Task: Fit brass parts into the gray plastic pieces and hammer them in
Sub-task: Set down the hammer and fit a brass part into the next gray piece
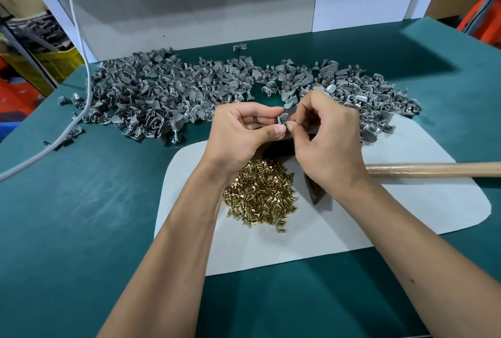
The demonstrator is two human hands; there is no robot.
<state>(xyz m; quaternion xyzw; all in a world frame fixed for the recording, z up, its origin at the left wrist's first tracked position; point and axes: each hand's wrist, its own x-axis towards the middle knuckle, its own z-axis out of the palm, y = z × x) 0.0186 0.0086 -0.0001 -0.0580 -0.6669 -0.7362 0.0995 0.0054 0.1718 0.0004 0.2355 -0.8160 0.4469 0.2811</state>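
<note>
Your left hand [244, 129] pinches one gray piece [282, 120] between thumb and fingers, held up in the air beyond the brass pile [260, 194]. Your right hand [325, 137] has its thumb and forefinger pressed together right against that piece, probably on a brass part you are fitting in, though the part itself is too small and too covered to make out.

So you are at the fitting step on this piece; the hammering is not yet done. The hammer [433, 169] lies on the pale mat [406, 215] just to the right of the brass pile, its wooden handle pointing away to the right and its dark head partly under your right wrist, with neither hand on it.

Plenty is left. Beyond the brass pile a wide heap of gray pieces [176, 93] stretches across the green table [67, 215], and a few on the right side of that heap seem to show brass, perhaps finished ones.
</note>
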